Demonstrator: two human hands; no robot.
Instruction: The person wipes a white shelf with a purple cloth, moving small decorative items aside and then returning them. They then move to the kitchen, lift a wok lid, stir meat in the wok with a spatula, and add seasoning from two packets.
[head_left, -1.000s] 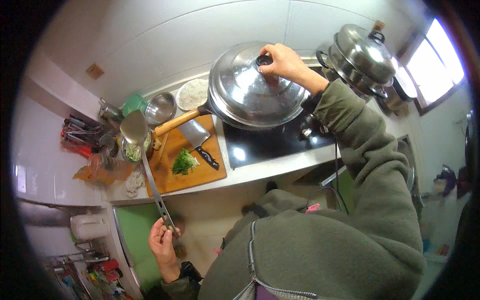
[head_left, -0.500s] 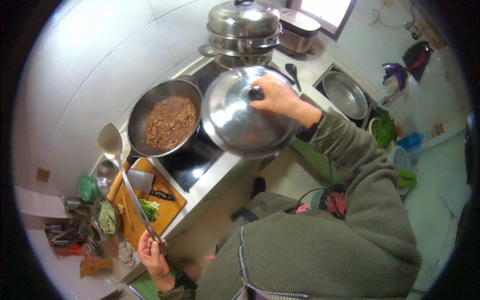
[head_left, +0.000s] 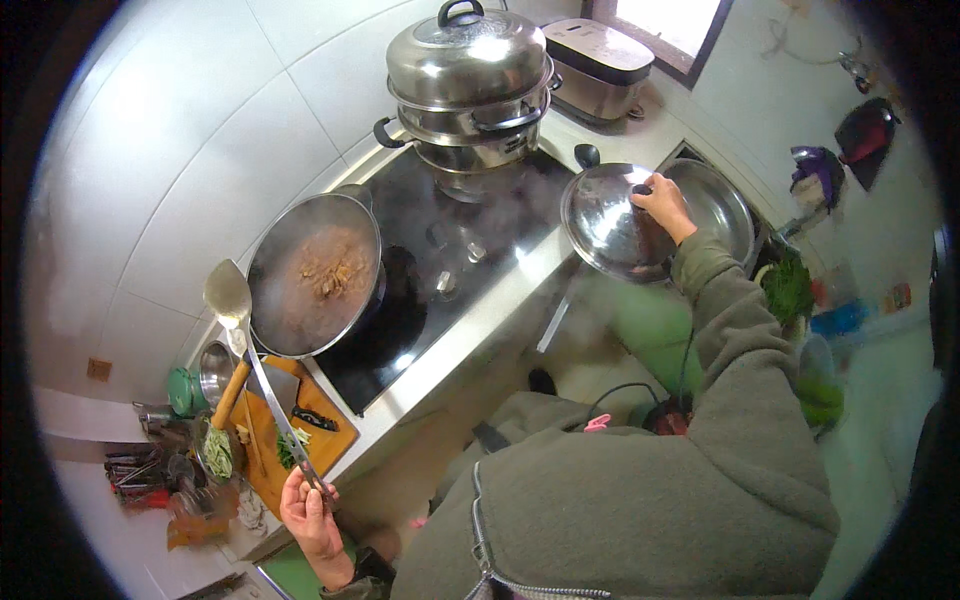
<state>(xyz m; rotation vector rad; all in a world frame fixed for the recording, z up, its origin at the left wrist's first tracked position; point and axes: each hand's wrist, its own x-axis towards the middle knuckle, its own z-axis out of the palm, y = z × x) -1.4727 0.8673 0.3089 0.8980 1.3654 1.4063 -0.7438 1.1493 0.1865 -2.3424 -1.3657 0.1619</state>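
My left hand (head_left: pixel 312 520) grips the end of a long metal spatula's handle. The broad head of the spatula (head_left: pixel 228 292) points up and away, just left of a deep pan (head_left: pixel 272 235). Sliced meat (head_left: pixel 336 270) lies in brown liquid in that pan, and steam rises from it. My right hand (head_left: pixel 665 208) pinches the dark knob of a round metal lid (head_left: pixel 608 222). I hold the lid off to the right of the stove, over the counter's edge, where it partly covers a metal basin (head_left: pixel 725 205).
A stacked steamer pot (head_left: pixel 470 75) stands at the back of the black cooktop (head_left: pixel 430 230), with a rice cooker (head_left: pixel 597 70) beside it. A black ladle (head_left: pixel 587 155) lies behind the lid. At the near left, a wooden cutting board (head_left: pixel 335 440) bears a cleaver (head_left: pixel 283 382) and chopped greens (head_left: pixel 288 450).
My right hand has carried the lid from beside the pan to the right, exposing the cooktop. More steam shows over the pan. My left hand still holds the spatula in nearly the same place.
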